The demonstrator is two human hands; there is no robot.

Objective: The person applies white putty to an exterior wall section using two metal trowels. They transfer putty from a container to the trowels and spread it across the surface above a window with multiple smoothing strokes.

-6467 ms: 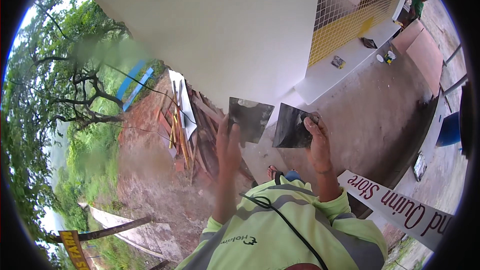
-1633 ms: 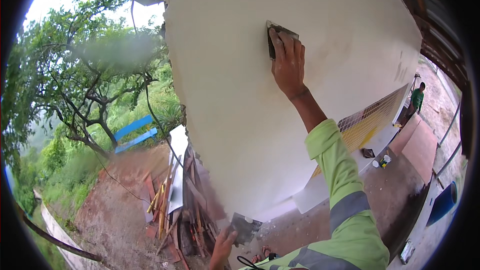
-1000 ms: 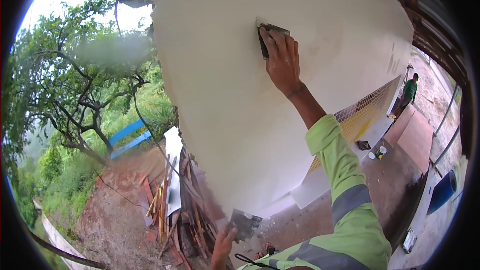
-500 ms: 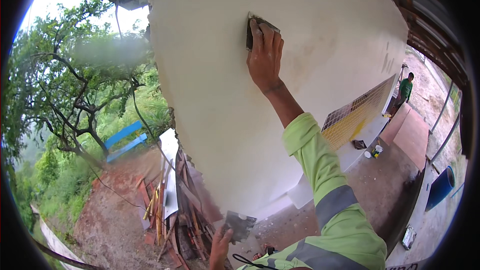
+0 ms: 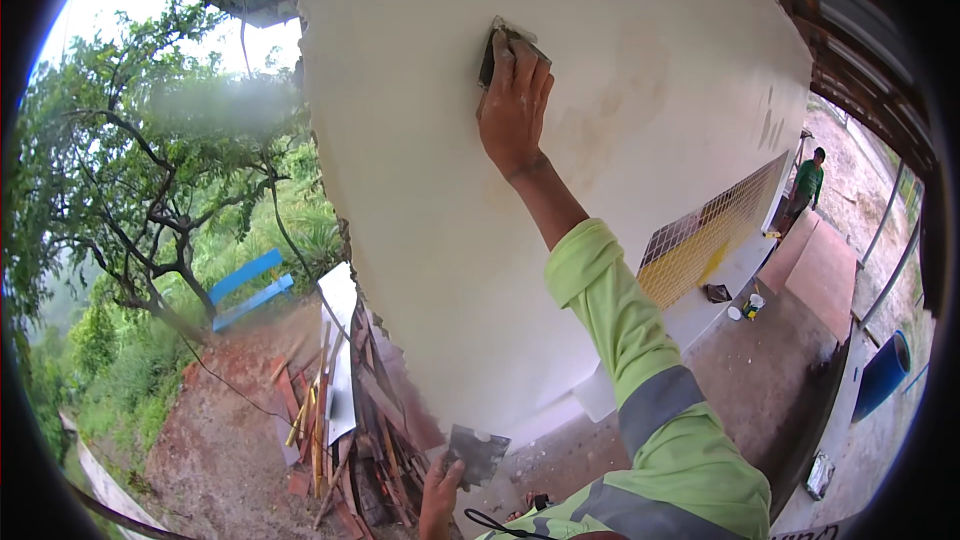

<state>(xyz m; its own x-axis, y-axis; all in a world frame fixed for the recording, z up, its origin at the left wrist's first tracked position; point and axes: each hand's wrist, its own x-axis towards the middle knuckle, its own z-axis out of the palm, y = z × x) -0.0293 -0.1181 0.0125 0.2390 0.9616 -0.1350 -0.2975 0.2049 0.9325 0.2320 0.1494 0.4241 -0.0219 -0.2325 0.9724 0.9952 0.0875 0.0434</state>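
Note:
My right hand (image 5: 515, 110) reaches high against a pale plastered wall (image 5: 420, 240). Its fingers press a dark flat putty scraper (image 5: 488, 62) to the surface, and a little whitish paste shows at the scraper's top corner. Low down near the wall's bottom edge, my left hand (image 5: 438, 500) grips another flat, dark grey scraper plate (image 5: 478, 455) with a pale smear on it. That plate is held apart from my right hand, and part of the left hand is cut off by the lower rim.
Left of the wall's rough edge lies a pile of wooden planks (image 5: 385, 450) with a white sheet (image 5: 338, 340). A yellowish mesh panel (image 5: 705, 230), small containers (image 5: 752, 305) and pinkish boards (image 5: 815, 270) are at right. Beyond them stands a person in green (image 5: 808, 180), near a blue barrel (image 5: 882, 375).
My right hand and its scraper have shifted slightly left and up along the wall. The left hand with its plate stays nearly in place.

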